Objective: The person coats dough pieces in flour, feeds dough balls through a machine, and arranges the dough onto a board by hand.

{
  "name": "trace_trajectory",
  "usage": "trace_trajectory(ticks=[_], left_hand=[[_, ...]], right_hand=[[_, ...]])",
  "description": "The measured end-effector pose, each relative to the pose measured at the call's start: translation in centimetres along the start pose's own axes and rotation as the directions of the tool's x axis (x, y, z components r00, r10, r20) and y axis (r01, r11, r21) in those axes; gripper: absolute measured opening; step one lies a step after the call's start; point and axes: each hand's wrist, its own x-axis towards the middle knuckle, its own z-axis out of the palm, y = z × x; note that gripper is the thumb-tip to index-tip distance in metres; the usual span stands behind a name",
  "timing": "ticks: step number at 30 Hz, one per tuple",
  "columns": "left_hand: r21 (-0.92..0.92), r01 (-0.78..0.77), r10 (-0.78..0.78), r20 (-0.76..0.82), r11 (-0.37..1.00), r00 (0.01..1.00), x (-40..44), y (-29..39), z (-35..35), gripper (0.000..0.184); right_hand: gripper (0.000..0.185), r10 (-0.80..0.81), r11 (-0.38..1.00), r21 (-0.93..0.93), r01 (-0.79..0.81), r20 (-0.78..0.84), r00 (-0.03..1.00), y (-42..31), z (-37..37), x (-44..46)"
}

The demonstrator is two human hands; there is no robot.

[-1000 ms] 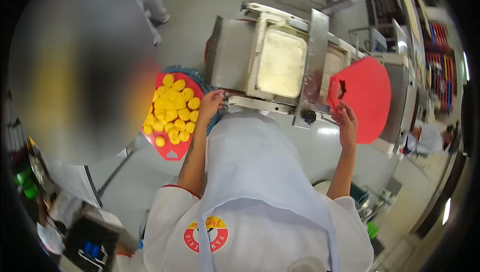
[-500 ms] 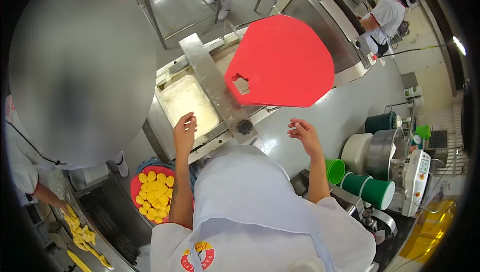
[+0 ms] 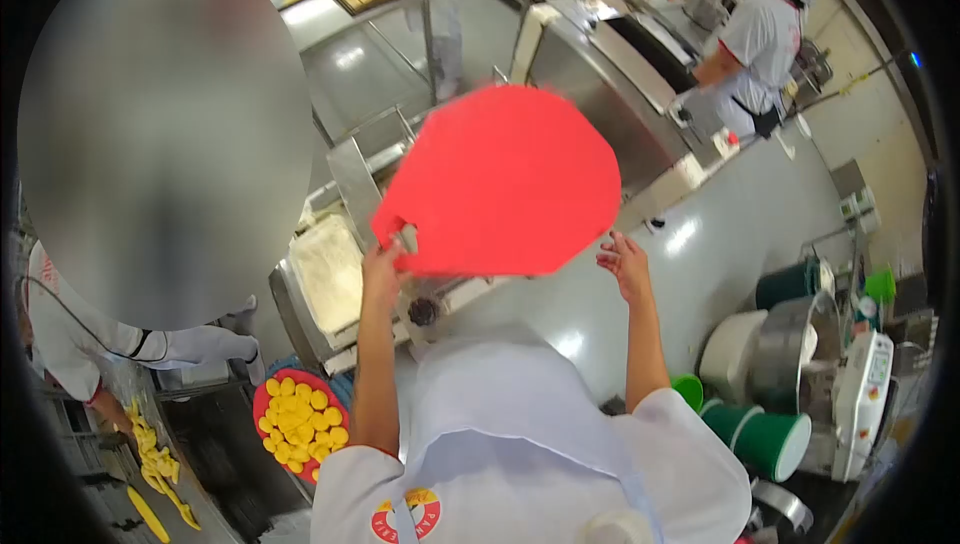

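Note:
A flat red board (image 3: 510,184), rounded on one side and with a small cutout at its lower-left corner, is in front of me, slightly blurred. My left hand (image 3: 384,272) grips that corner beside the cutout, its fingertips partly hidden. Close to the board's lower-right edge is my right hand (image 3: 627,264), fingers apart; whether a fingertip touches the edge I cannot tell. Under the board stands a steel machine (image 3: 352,184) with a crossbar and a black knob (image 3: 424,311). A pale, floury slab (image 3: 328,272) lies in it, left of my left hand.
Yellow dough balls (image 3: 300,419) fill a red tray (image 3: 262,406) at lower left. Farther left, a co-worker's hand touches yellow dough strips (image 3: 155,459). Another person (image 3: 760,54) stands upper right. Green buckets (image 3: 765,439) and a mixer bowl (image 3: 795,354) are at right.
My left hand has moved to the board's cutout corner and taken hold. The board has shifted left and down in view, toward me. My right hand has come close to its right edge.

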Motion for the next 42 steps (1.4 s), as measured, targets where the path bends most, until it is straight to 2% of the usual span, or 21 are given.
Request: trace_trajectory(ticks=[2,3,6,9,12,15,17,19,22,25,27,29,30,32,33,34,36,37,39,41,42], left_hand=[[-0.039,0.0,-0.002,-0.042,0.999,0.999,-1.3,1.0,1.1,0.035],[-0.128,0.115,-0.128,-0.1,0.985,0.987,-2.0,2.2,1.9,0.033],[-0.162,0.08,-0.094,-0.082,0.983,0.992,-3.8,5.3,3.3,0.029],[-0.286,-0.063,0.038,-0.093,0.956,0.995,-2.7,6.4,4.7,0.024],[-0.289,-0.086,0.062,-0.093,0.954,0.994,-4.3,9.8,6.3,0.023],[-0.328,-0.159,0.145,-0.065,0.931,0.987,-4.7,10.2,6.2,0.024],[-0.341,-0.202,0.18,-0.097,0.918,0.979,-6.3,10.7,5.7,0.023],[-0.291,-0.3,0.268,-0.146,0.909,0.952,-9.1,12.4,5.9,0.023],[-0.245,-0.5,0.443,-0.253,0.831,0.86,-13.4,15.2,7.4,0.025],[-0.208,-0.62,0.526,-0.37,0.757,0.766,-18.5,15.2,7.1,0.031],[-0.183,-0.692,0.537,-0.505,0.699,0.676,-22.1,14.2,7.4,0.033],[-0.037,-0.747,0.561,-0.636,0.664,0.53,-25.8,13.0,7.9,0.035],[0.054,-0.762,0.565,-0.704,0.646,0.43,-28.1,12.2,8.7,0.036],[0.154,-0.679,0.514,-0.775,0.718,0.369,-32.8,10.9,11.4,0.037],[0.311,-0.529,0.511,-0.811,0.79,0.286,-35.4,9.4,11.9,0.038],[0.199,-0.624,0.447,-0.853,0.756,0.27,-38.5,7.2,12.9,0.037],[0.168,-0.72,0.415,-0.892,0.673,0.18,-44.0,5.2,15.8,0.053],[0.062,-0.904,0.517,-0.836,0.424,0.185,-47.5,4.4,19.0,0.067],[-0.028,-1.0,0.587,-0.81,-0.004,0.02,-51.3,-0.4,22.7,0.072],[0.023,-0.993,0.557,-0.827,-0.113,-0.082,-51.5,-5.0,29.3,0.07],[0.162,-0.986,0.433,-0.886,-0.044,-0.165,-49.5,-8.5,32.2,0.069]], right_hand=[[0.043,0.014,0.999,0.048,-0.015,0.025,1.0,-1.5,1.4,1.5],[0.042,0.024,0.997,0.074,-0.027,0.037,0.999,-1.9,2.0,1.7],[0.031,-0.083,0.982,0.179,0.059,0.13,0.988,0.1,0.8,5.0],[0.022,-0.116,0.99,0.089,0.11,0.066,0.991,-0.2,0.6,5.8],[0.018,-0.187,0.964,0.202,0.172,0.06,0.98,-3.0,2.0,4.0],[0.019,-0.308,0.951,-0.033,0.308,0.01,0.951,-3.8,1.2,5.3],[0.02,-0.375,0.926,0.058,0.373,0.026,0.927,-3.4,0.8,5.8],[0.021,-0.276,0.953,0.134,0.271,0.021,0.961,-8.6,3.9,0.7],[0.037,-0.428,0.865,0.406,0.295,0.291,0.855,-10.0,3.1,2.3],[0.062,-0.345,0.695,0.715,-0.076,0.425,0.837,-18.5,8.2,0.8],[0.076,-0.303,0.704,0.612,-0.36,0.718,0.627,-19.1,9.2,7.9],[0.071,-0.333,0.682,0.357,-0.638,0.928,0.164,-19.7,13.4,14.0],[0.068,-0.28,0.803,0.335,-0.493,0.942,0.184,-19.9,15.5,14.9],[0.062,-0.157,0.965,0.186,-0.183,0.975,0.16,-17.8,20.9,13.7],[0.054,-0.058,0.98,0.087,-0.177,0.984,0.166,-14.4,22.4,15.9],[0.05,0.105,0.988,-0.066,-0.139,0.95,0.295,-13.4,22.6,11.6],[0.052,0.182,0.977,-0.168,-0.133,0.977,0.108,-10.3,24.6,7.6],[0.053,0.222,0.965,-0.223,-0.139,0.975,-0.027,-8.3,25.6,4.9],[0.055,0.285,0.935,-0.324,-0.143,0.928,-0.241,-5.1,26.3,-0.1],[0.058,0.334,0.898,-0.422,-0.125,0.839,-0.43,-1.7,25.3,-6.4],[0.06,0.346,0.885,-0.452,-0.112,0.799,-0.492,-0.3,23.8,-9.6]])
